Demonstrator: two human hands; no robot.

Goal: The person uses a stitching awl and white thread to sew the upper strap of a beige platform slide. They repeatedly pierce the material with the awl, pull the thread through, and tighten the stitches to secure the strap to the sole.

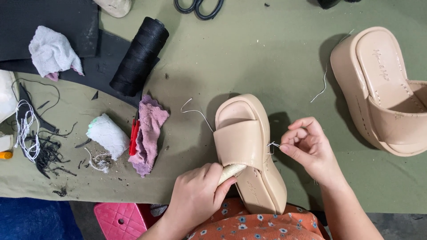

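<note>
The beige platform sandal (249,151) lies on the table (267,58) edge nearest the person, toe pointing away, tipped slightly so that the side of its strap faces the right hand (309,149); that tilt seems meant to expose the seam where a white thread (272,145) comes out. The right hand's thumb and forefinger fingers (287,146) are pinched narrow on the end of this thread, just beside the strap's outer edge, with the other fingers curled loosely above. The left hand (195,195) is closed around a pale handle-like tool (231,171) whose tip runs under the strap; its fingers wrap it tightly and sit touching the sandal's inner side, which appears to steady the shoe against the pull. A second loose thread end (195,111) curls out beyond the strap, away from the left fingers.

Well apart from the right fingers, further along the table, lies the matching sandal (382,89). Beyond the left fingers are a pink rag (149,133), a white thread roll (108,135), a black thread spool (140,55), a grey cloth (53,53) and scissors (199,8).
</note>
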